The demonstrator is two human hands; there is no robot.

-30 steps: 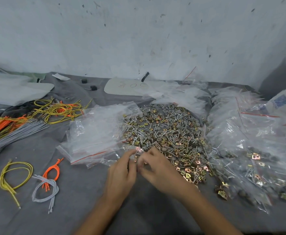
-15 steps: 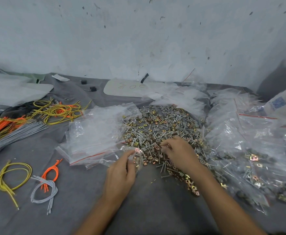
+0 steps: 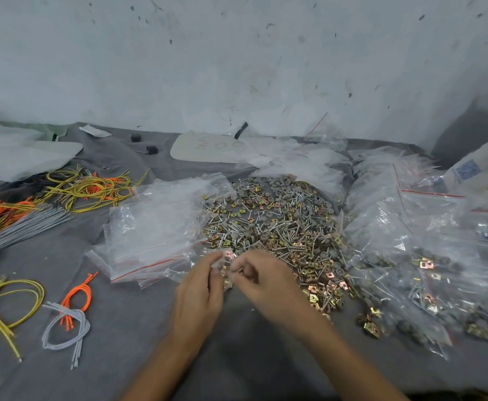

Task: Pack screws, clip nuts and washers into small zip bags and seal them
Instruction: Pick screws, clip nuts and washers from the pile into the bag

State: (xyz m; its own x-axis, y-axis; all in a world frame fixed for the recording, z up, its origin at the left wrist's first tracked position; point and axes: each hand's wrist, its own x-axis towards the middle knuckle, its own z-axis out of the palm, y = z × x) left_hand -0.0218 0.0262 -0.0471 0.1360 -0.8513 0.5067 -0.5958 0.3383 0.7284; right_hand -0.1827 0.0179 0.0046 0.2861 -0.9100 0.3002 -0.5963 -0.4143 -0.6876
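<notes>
Your left hand (image 3: 199, 293) and right hand (image 3: 268, 280) are together mid-frame, fingertips pinching one small zip bag (image 3: 223, 266) with clip nuts (image 3: 228, 255) inside. Hardware pile (image 3: 271, 224) sits just above. Empty bags (image 3: 155, 227) centre-left, filled bags (image 3: 428, 273) right, wire loops (image 3: 14, 302) lower left.

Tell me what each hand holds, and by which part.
The left hand pinches a small zip bag by its left edge. The right hand, fingers curled, meets the bag's right side; whether it grips bag or a small part is unclear.
</notes>
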